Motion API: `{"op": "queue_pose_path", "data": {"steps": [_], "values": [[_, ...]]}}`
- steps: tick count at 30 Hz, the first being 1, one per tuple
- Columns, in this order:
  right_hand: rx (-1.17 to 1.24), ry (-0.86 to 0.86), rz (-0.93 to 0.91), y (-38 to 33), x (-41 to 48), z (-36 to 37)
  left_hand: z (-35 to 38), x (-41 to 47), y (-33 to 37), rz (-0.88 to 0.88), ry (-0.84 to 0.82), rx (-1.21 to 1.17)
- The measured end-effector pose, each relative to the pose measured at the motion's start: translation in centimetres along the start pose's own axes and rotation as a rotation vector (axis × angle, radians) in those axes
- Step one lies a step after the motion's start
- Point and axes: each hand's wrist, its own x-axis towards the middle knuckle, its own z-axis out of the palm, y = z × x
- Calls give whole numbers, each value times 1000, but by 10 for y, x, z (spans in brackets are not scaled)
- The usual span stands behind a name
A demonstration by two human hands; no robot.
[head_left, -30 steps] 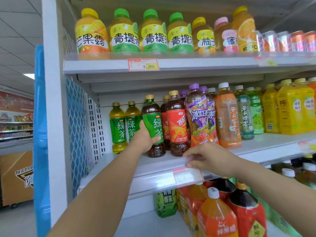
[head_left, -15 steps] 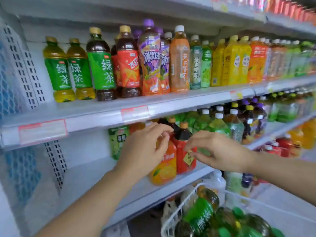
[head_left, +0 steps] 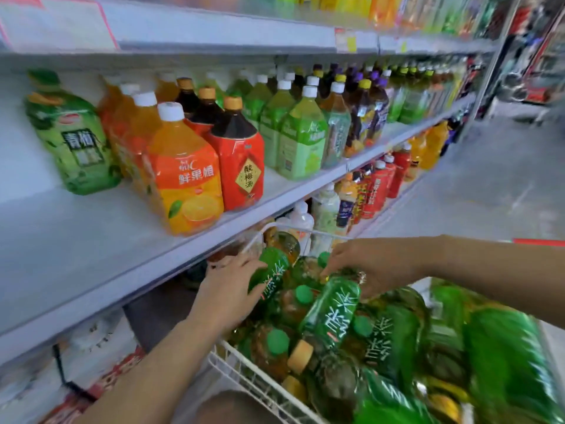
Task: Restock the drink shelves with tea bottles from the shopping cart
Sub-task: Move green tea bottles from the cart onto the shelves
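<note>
Beneath the bare stretch of shelf (head_left: 76,240), my left hand (head_left: 224,290) is gripping a green tea bottle (head_left: 270,270) that is lying in the shopping cart (head_left: 241,370), thumb over it and fingers under. I am judging it best to lift by the body, clear of the wire rim, before standing it upright. My right hand (head_left: 371,264) is lying over a second tea bottle (head_left: 333,307); whether it is gripping, I cannot tell.

The left hand (head_left: 226,293) is gripping a green-labelled tea bottle (head_left: 273,270) at the far-left corner of the wire cart (head_left: 244,374), while the right hand (head_left: 367,264) is curling over the base of a second tea bottle (head_left: 333,307) just beside it. An orange bottle (head_left: 186,172) is standing at the shelf (head_left: 107,249) edge above.
</note>
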Motion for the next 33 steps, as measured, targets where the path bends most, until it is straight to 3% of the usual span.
{"op": "queue_pose_path", "data": {"steps": [3, 11, 17, 19, 22, 24, 28, 33], "values": [[-104, -66, -16, -3, 11, 14, 5, -3, -4, 14, 60, -11], [-145, 9, -77, -1, 11, 13, 5, -3, -3, -3, 76, -60], [-413, 418, -88, 9, -30, -39, 3, -5, -3, 5, 111, -101], [-320, 572, 12, 16, -42, -51, 1, -6, -2, -26, 136, -218], [25, 778, 179, 14, -40, -49, -15, -11, 8, -68, 244, -618], [271, 850, 222, -1, -29, -43, -33, -14, 21, -27, 252, -745], [611, 852, 201, -48, -1, -38, -55, -18, 50, -34, 207, -1070], [745, 761, -31, -94, 29, -40, -65, -27, 44, -176, 577, -1436]]}}
